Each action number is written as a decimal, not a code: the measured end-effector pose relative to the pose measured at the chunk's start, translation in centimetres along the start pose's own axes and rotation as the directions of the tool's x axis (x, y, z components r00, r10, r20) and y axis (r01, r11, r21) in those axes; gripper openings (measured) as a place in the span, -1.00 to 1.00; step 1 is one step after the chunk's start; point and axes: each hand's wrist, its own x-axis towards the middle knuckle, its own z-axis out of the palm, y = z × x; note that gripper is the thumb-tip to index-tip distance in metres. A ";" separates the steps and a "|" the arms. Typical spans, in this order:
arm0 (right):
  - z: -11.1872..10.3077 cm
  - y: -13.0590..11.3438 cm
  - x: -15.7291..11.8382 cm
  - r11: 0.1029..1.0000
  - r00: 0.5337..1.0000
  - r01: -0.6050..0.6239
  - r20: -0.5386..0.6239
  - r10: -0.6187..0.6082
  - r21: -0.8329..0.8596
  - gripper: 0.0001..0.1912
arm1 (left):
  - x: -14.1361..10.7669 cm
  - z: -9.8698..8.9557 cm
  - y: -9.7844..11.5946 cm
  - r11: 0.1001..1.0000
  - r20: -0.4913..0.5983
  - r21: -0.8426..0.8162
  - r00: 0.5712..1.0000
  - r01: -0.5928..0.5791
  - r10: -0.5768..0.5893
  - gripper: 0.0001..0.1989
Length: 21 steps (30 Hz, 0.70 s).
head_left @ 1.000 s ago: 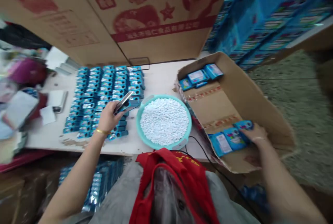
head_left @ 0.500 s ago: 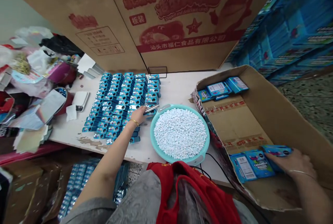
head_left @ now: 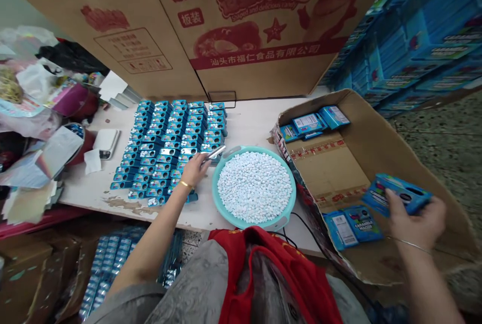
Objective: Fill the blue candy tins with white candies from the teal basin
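Note:
My left hand is closed around a shiny metal scoop, over the right side of the rows of small blue candy boxes. Just right of it stands a turquoise basin full of small white candies. My right hand grips a blue candy box, tilted and lifted above the floor of the open carton. Below and left of that box, more blue candy boxes lie flat in the carton. Another group of candy boxes sits at its far end.
A large printed carton walls off the table's back. Stacked blue packs rise at the right. A white scale and a heap of bags are at the left. A black cable runs beside the basin.
My right hand has raised a candy box from beside the others in the near end of the carton. My left hand still holds the scoop at the rows. The view has shifted slightly.

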 end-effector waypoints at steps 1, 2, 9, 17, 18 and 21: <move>0.0 -1.9 -1.0 0.981 0.999 -0.016 -0.039 0.024 0.194 -0.28 | -1.1 -0.2 0.5 0.998 0.063 -0.011 0.996 -0.068 0.069 -0.67; 0.1 -3.6 -2.1 0.929 0.999 -0.054 0.014 0.052 0.367 -0.36 | -2.1 -0.4 1.0 0.992 0.137 -0.010 0.983 -0.122 0.122 -0.70; 3.2 -9.8 -9.4 0.571 0.712 -0.572 0.702 -0.011 0.589 -0.47 | -4.0 5.0 7.2 0.982 0.314 0.188 0.945 0.035 -0.094 -0.78; 5.1 -8.9 -11.9 0.680 0.728 -0.431 0.674 -0.126 0.593 -0.49 | 0.3 11.0 12.3 0.998 0.312 -0.042 0.949 -0.039 0.050 -0.71; 5.3 -8.8 -12.0 0.693 0.741 -0.403 0.658 -0.137 0.598 -0.49 | 0.4 11.0 12.1 0.996 0.311 -0.069 0.948 -0.050 0.070 -0.72; 5.7 -8.4 -12.4 0.733 0.782 -0.286 0.593 -0.193 0.617 -0.48 | 0.1 10.2 10.8 0.987 0.310 -0.138 0.943 -0.083 0.122 -0.75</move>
